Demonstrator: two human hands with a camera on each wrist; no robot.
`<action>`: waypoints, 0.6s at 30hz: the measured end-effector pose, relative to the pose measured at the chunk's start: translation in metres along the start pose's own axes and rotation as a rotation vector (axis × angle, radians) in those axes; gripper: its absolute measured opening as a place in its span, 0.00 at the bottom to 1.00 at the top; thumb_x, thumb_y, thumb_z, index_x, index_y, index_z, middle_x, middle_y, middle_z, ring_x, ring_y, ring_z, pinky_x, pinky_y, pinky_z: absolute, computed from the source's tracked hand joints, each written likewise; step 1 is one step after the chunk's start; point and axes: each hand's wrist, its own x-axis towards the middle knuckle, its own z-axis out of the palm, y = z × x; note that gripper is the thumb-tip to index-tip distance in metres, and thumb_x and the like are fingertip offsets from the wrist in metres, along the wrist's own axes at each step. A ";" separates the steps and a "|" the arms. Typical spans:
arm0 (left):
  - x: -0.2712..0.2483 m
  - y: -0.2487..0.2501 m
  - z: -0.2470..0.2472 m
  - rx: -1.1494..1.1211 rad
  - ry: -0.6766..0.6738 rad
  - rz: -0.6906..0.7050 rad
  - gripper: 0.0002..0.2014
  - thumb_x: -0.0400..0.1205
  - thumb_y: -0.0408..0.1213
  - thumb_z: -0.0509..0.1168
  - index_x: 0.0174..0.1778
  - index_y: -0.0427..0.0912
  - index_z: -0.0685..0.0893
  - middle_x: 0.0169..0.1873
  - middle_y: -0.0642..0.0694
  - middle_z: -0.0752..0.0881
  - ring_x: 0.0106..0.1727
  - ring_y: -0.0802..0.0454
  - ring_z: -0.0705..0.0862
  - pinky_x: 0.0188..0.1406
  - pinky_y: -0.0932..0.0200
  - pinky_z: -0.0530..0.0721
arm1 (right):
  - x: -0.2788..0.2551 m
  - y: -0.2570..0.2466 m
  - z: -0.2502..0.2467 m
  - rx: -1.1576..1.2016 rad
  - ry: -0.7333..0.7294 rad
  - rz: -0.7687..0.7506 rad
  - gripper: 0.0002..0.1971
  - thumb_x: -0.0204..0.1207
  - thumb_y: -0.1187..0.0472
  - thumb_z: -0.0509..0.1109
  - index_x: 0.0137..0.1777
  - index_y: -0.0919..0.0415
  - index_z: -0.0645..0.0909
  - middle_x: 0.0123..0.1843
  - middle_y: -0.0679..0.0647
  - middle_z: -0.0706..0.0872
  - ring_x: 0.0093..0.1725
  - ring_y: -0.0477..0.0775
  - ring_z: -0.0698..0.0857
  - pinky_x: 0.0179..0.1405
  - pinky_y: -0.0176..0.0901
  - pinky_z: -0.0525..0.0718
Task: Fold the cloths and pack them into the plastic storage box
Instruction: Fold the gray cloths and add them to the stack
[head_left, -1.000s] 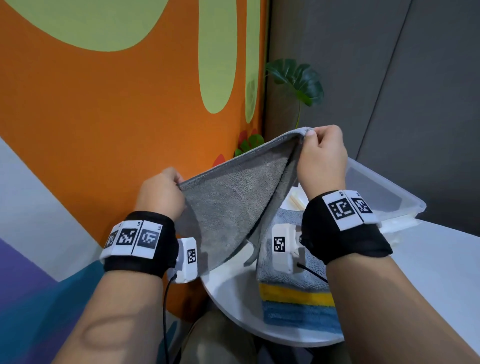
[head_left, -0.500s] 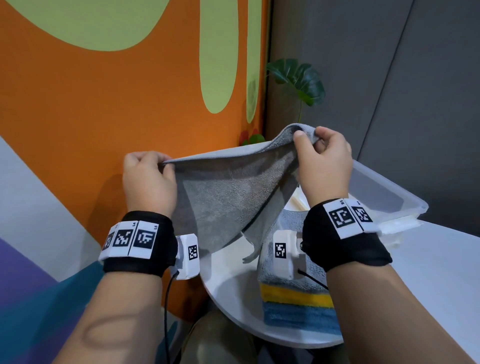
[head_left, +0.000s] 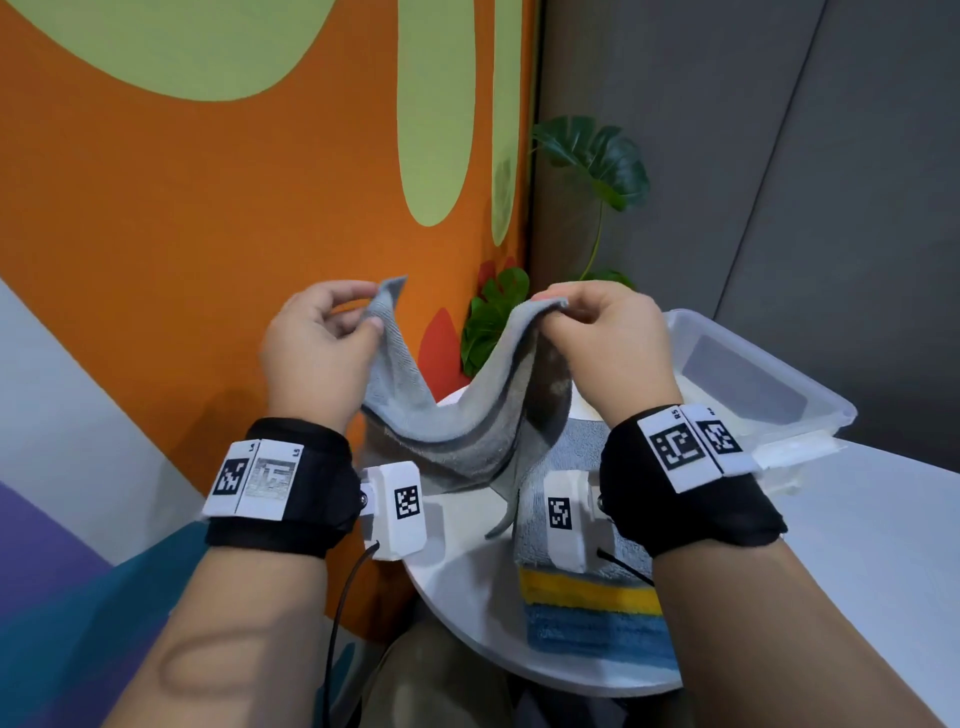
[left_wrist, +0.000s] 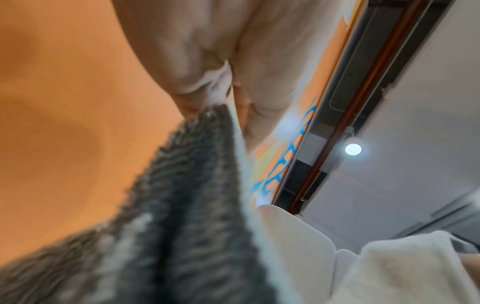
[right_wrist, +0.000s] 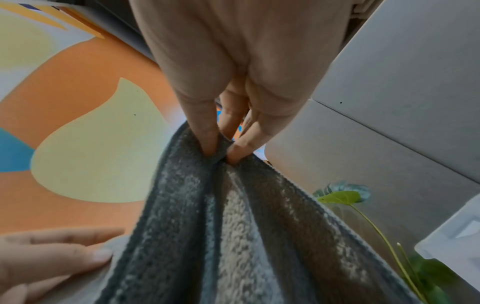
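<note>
The left hand (head_left: 311, 358) is raised at chest height in front of the orange wall (head_left: 218, 218), thumb and forefinger pinched on one upper corner of the grey cloth (head_left: 457, 431); the corner tip stands up above the fingers. In the left wrist view the same pinch is seen from below, though blurred (motion or focus, cannot be told which).

The right hand (head_left: 597, 343) is held at about the same height, near the left one, and the opposite upper edge of the cloth is gripped between its thumb and fingertips. In the right wrist view the fabric is bunched into folds directly under that pinch, and the fingers (right_wrist: 52, 259) of the left hand are seen at the lower left, against the cloth's edge.

Between the two hands the cloth sags in a deep U, doubled over, and is held clear in the air; its lowest corner hangs above the round white table (head_left: 467, 582).

On the table, below the right wrist, a stack of folded cloths (head_left: 587, 613) is laid: grey on top, yellow beneath, blue at the bottom. Behind the right hand the clear plastic storage box (head_left: 753, 384) is set on the table, uncovered. A green leafy plant (head_left: 597, 156) stands in the corner beyond, against the grey wall panels (head_left: 779, 182).
</note>
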 end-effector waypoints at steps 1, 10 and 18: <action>-0.002 0.002 0.001 -0.048 -0.050 -0.009 0.16 0.77 0.25 0.68 0.47 0.55 0.86 0.43 0.51 0.89 0.39 0.65 0.87 0.41 0.67 0.82 | -0.001 -0.001 0.000 -0.018 -0.021 -0.019 0.07 0.75 0.61 0.69 0.40 0.54 0.89 0.38 0.45 0.89 0.42 0.42 0.85 0.47 0.40 0.83; -0.015 0.024 0.011 -0.255 -0.396 0.037 0.16 0.77 0.18 0.67 0.49 0.45 0.87 0.45 0.51 0.90 0.45 0.60 0.87 0.48 0.67 0.83 | -0.005 0.006 0.012 -0.023 -0.172 -0.058 0.04 0.72 0.53 0.75 0.38 0.51 0.87 0.43 0.44 0.89 0.45 0.45 0.85 0.52 0.47 0.83; -0.024 0.036 0.015 -0.392 -0.559 0.044 0.16 0.77 0.15 0.65 0.48 0.42 0.86 0.41 0.54 0.91 0.45 0.61 0.88 0.47 0.69 0.83 | -0.003 0.006 0.016 0.110 -0.185 -0.093 0.05 0.73 0.57 0.75 0.39 0.52 0.81 0.56 0.43 0.87 0.58 0.41 0.84 0.66 0.53 0.79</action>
